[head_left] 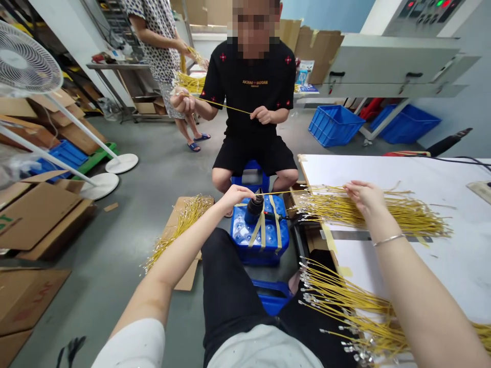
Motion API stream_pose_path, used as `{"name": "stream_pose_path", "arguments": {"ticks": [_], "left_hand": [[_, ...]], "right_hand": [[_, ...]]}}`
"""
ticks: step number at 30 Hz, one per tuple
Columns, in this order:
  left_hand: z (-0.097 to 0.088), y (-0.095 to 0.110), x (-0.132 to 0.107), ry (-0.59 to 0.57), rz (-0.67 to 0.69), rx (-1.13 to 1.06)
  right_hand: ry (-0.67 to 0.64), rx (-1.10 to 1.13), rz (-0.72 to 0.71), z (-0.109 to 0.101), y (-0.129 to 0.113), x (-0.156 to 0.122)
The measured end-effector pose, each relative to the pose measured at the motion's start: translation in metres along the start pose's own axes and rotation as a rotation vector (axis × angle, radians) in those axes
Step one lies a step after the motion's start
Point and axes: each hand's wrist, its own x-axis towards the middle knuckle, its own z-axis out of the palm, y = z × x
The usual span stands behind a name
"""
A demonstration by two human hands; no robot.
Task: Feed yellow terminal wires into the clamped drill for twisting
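While the left hand curls closed over a black cylindrical tool, strapped onto a blue plastic crate, the right hand lies open on a bundle of thin yellow wires on a white table, perhaps keeping one yellow wire stretched toward the tool; whether the left fingers clamp it is unclear.

Loose yellow wires, fanned out flat, silver end terminals
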Motion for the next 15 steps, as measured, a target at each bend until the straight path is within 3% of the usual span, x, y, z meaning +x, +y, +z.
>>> {"name": "stream_pose_path", "arguments": {"ticks": [10, 15], "left_hand": [[-0.004, -0.001, 0.025, -0.016, -0.045, 0.011], [-0.004, -0.003, 0.031, -0.026, 0.01, 0.011]], "right_hand": [[-0.01, 0.011, 0.014, 0.003, 0.016, 0.022], [0.014, 0.027, 0.035, 0.004, 0.015, 0.022]]}}
